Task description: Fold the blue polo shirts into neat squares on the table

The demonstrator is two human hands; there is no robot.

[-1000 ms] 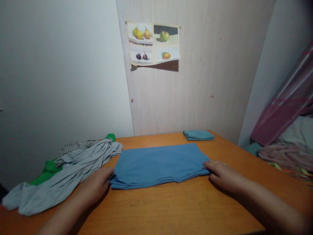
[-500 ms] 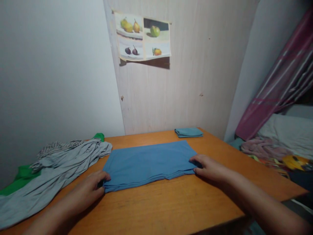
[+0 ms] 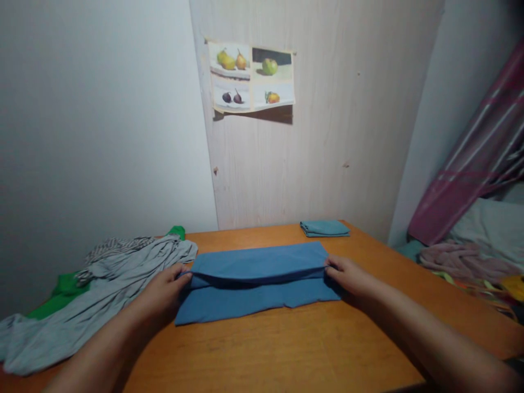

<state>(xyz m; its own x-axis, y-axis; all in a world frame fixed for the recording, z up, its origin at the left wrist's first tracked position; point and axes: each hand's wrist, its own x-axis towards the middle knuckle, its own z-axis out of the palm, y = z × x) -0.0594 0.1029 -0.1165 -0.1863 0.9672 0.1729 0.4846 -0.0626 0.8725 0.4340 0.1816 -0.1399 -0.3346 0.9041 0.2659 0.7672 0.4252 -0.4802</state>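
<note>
I've got both ends pinched now: left hand (image 3: 166,286) and right hand (image 3: 347,273) have moved back from the near corners, and the blue cloth (image 3: 256,281) is lifted into a fold mid-frame.

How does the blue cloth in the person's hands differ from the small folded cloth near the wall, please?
The blue cloth is much wider than the small folded cloth. The left hand and right hand pinch the blue cloth's ends, its upper layer raised; the small folded cloth lies flat, untouched. The blue cloth is deeper blue, the small folded cloth more teal. Both rest on the table.
</note>
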